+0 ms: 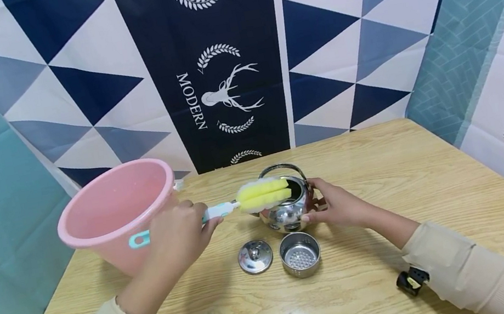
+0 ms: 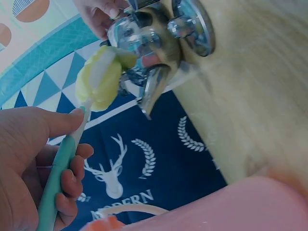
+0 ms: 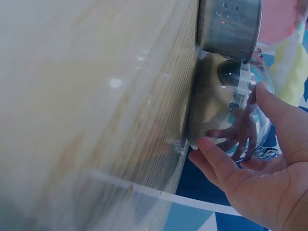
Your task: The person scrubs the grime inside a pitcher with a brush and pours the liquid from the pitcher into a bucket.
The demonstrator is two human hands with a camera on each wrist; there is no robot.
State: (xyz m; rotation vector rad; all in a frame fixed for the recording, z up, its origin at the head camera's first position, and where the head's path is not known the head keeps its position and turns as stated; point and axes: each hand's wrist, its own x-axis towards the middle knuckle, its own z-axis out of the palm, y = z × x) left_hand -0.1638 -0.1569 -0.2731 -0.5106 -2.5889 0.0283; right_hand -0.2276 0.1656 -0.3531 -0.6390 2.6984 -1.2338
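The shiny metal teapot sits in the middle of the head picture, on the wooden table, with its lid off and its round hole open at the top. It looks hard and smooth, so it may be slippery, and it is likely light with nothing seen inside. The right hand is wrapped around its right side, fingers curled against the round belly, and that seems a good place to hold it so it will not slide or spin (the thin handle arched over the top is another spot to grab). In the left wrist picture its spout points down and a little left in the frame. The left hand grips the teal handle of the cleaning brush, fingers closed tight around it. The brush lies almost flat, long way left to right in the head picture, with its soft yellow sponge head pointing right and resting over the teapot's opening. The sponge looks squishy and will bend easily; the handle looks stiff. Near the bottom middle lie the small round lid and the metal strainer cup, side by side, just below the teapot. A pink bucket stands at the left.
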